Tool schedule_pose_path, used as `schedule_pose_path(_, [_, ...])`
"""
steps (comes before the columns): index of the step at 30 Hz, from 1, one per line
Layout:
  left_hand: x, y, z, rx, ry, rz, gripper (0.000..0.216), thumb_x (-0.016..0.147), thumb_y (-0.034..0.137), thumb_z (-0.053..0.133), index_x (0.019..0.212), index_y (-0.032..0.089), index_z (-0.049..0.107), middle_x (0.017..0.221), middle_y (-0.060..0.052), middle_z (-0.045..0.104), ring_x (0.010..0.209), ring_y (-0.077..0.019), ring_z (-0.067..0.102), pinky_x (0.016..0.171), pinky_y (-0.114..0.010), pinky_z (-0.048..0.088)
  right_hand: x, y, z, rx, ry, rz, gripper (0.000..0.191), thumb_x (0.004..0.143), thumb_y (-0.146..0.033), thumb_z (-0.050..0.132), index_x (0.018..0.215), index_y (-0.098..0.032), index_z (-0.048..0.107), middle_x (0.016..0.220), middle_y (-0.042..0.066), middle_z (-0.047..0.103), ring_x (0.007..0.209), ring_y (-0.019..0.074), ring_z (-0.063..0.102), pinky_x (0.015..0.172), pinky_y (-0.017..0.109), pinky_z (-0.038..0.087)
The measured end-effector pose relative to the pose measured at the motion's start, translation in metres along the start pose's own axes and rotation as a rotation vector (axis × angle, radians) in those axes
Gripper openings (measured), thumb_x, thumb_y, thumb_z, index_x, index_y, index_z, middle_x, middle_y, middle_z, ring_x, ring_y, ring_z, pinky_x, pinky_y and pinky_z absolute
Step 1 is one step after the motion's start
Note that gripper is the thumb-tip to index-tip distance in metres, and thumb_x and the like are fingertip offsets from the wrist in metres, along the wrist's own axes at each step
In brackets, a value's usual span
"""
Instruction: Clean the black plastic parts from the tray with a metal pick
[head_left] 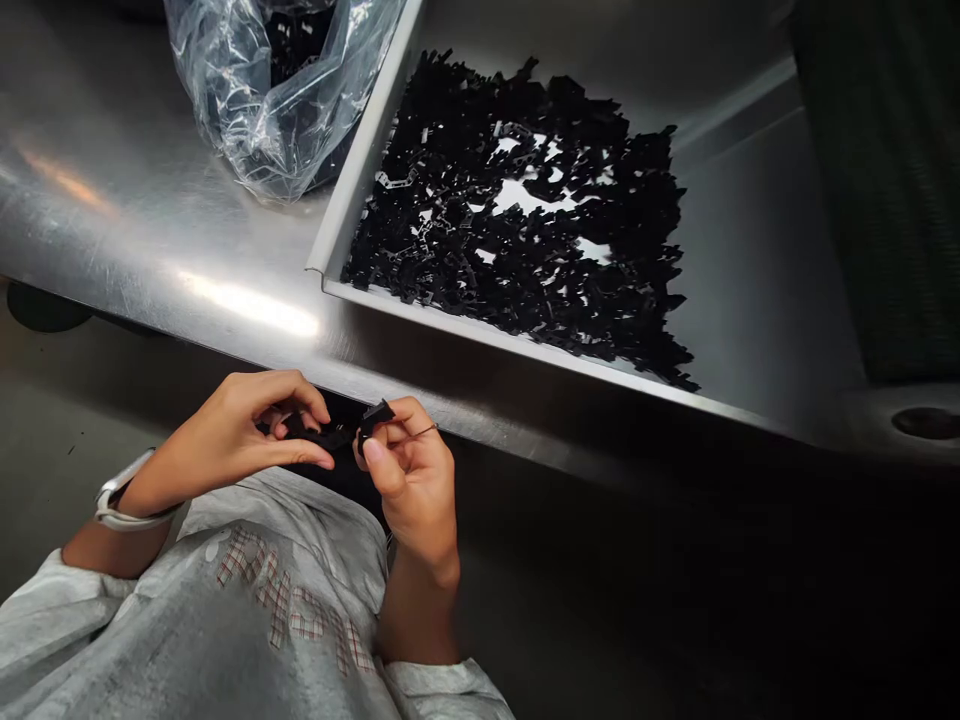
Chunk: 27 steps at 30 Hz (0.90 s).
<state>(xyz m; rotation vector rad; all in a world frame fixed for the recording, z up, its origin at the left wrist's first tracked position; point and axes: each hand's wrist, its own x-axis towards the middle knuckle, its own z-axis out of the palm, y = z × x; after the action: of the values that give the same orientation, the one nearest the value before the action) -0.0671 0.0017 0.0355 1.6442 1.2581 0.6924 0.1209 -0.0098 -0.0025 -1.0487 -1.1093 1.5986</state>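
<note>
So the small black part [375,413] sits right at the tips of the right hand [412,480], pinched between thumb and forefinger. It's held in mid-air in front of the person's belly, just below the front edge of the steel surface [112,200]. The same hand also has a thin metal pin [424,431] poking out sideways. I can't tell if it's a tool or a bit of the part.

The left hand [232,435] is right beside it, fingers curled and pressed onto another black piece [319,437]. That piece bridges the gap toward the right hand, and it's too dark to say whether the two pieces touch. My guess is both are held up close like this because they're tiny and fiddly, and fingertip grips leave most of each piece in sight. There's a white wristband [120,500] on the left wrist and a grey shirt [262,600] underneath it all.

Further out, a shallow metal tray [352,170] sits on the surface with a big spread-out pile of black parts [525,250]. The pile is thin enough that the tray shows through in spots, which probably makes single ones easier to grab. Just beside the tray's left rim is a crumpled clear plastic bag [262,90] with more dark bits inside.
</note>
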Motion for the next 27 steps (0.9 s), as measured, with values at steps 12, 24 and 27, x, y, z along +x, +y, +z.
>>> schedule_pose_path(12, [0.016, -0.01, 0.007, -0.474, -0.091, -0.104, 0.022, 0.065, 0.033, 0.092, 0.068, 0.018, 0.077, 0.067, 0.0, 0.062, 0.062, -0.0109, 0.053, 0.056, -0.022, 0.043, 0.003, -0.001, 0.001, -0.039, -0.095, 0.016, 0.016, 0.083, -0.035, 0.061, 0.084, -0.022, 0.051, 0.058, -0.011, 0.032, 0.051, 0.0066, 0.028, 0.048, 0.02, 0.028])
schedule_pose_path(24, [0.011, -0.039, 0.032, -0.912, -0.09, -0.121, 0.065, 0.055, 0.076, 0.081, 0.05, 0.015, 0.058, 0.07, -0.002, 0.058, 0.073, -0.014, 0.056, 0.068, -0.026, 0.047, 0.001, 0.003, 0.007, 0.102, -0.024, 0.092, 0.019, 0.081, -0.035, 0.066, 0.082, -0.023, 0.052, 0.058, -0.01, 0.034, 0.051, 0.0067, 0.027, 0.049, 0.021, 0.027])
schedule_pose_path(27, [0.008, -0.039, 0.037, -1.005, -0.08, -0.127, 0.064, 0.062, 0.076, 0.077, 0.053, 0.016, 0.057, 0.083, -0.004, 0.068, 0.079, -0.0136, 0.06, 0.081, -0.028, 0.049, 0.001, 0.001, 0.005, 0.036, -0.007, 0.11, 0.017, 0.081, -0.035, 0.067, 0.081, -0.022, 0.055, 0.057, -0.01, 0.032, 0.051, 0.0072, 0.028, 0.05, 0.022, 0.028])
